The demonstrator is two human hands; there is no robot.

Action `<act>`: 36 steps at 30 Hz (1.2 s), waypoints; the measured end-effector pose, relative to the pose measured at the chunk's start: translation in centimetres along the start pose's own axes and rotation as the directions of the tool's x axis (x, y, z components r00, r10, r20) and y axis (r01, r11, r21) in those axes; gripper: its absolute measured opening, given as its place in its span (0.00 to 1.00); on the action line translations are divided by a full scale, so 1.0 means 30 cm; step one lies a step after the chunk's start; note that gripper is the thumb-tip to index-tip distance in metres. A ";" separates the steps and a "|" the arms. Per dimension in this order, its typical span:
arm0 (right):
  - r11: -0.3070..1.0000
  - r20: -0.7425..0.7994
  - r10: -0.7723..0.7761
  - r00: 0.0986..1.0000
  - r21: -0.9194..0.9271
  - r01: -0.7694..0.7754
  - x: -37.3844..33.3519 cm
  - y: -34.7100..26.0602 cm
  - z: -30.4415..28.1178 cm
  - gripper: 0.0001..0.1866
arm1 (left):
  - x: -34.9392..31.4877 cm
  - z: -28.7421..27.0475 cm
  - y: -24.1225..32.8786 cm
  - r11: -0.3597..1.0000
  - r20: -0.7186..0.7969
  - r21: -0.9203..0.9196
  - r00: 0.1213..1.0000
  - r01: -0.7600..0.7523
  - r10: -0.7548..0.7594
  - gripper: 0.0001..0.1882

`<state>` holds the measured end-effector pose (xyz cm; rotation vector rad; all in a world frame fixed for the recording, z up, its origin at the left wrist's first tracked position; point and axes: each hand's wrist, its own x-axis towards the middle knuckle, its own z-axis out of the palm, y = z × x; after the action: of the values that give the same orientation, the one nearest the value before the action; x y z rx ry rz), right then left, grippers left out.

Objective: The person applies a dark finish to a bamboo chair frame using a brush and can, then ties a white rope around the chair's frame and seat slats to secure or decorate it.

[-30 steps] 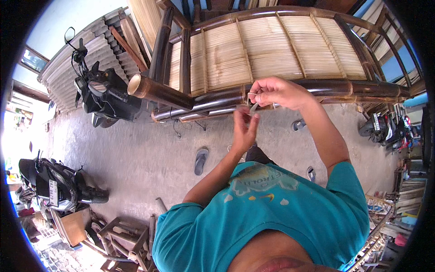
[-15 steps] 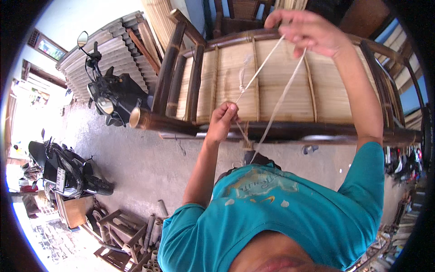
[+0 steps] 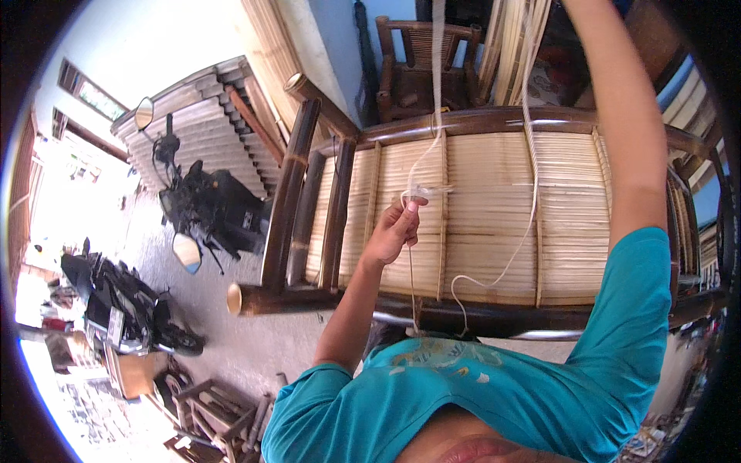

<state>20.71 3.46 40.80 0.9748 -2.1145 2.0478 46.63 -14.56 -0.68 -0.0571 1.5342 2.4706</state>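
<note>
My left hand (image 3: 397, 233) is closed in a pinch on a thin white cord (image 3: 438, 85), over the pale slatted panel of a dark bamboo bench (image 3: 486, 311). One stretch of the cord runs from these fingers down to the bench's near rail. Another rises past the far rail and leaves the top of the picture. A slack length curls across the slats and also climbs to the upper edge. A clear, shiny wisp shows just above my left fingers. My right arm (image 3: 629, 123) reaches up and away over the bench's right side, its hand beyond the picture.
Behind the bench stand a bamboo chair (image 3: 432, 65) and upright pale strips (image 3: 509, 46). To the left are two motorbikes, one near corrugated sheets (image 3: 201, 116), the other a dark motorbike (image 3: 127, 301). A wooden frame (image 3: 216, 417) sits at lower left.
My right hand has swung up and out of view, drawing the cord far upward. My left hand has shifted slightly right, and the bench now appears larger and lower in the picture.
</note>
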 end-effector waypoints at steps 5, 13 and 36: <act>0.937 0.090 0.187 0.978 -0.317 -0.150 0.141 0.584 0.084 0.05 | 0.268 -0.131 0.002 0.984 0.027 0.120 0.990 0.135 -0.139 0.27; 0.615 0.134 0.265 0.955 -0.786 -0.060 0.109 1.478 0.007 0.09 | 0.511 -0.131 -0.171 0.946 -0.001 0.249 0.977 0.208 -0.215 0.24; -0.188 -0.203 0.944 0.261 -0.979 -0.083 -0.064 1.961 0.155 0.47 | 0.483 -0.144 -0.197 0.980 -0.201 0.197 0.979 0.015 0.025 0.30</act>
<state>-2.75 -4.10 -12.86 0.2437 -3.8333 -0.6844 33.44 -13.34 -10.05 -0.2785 1.8577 2.3624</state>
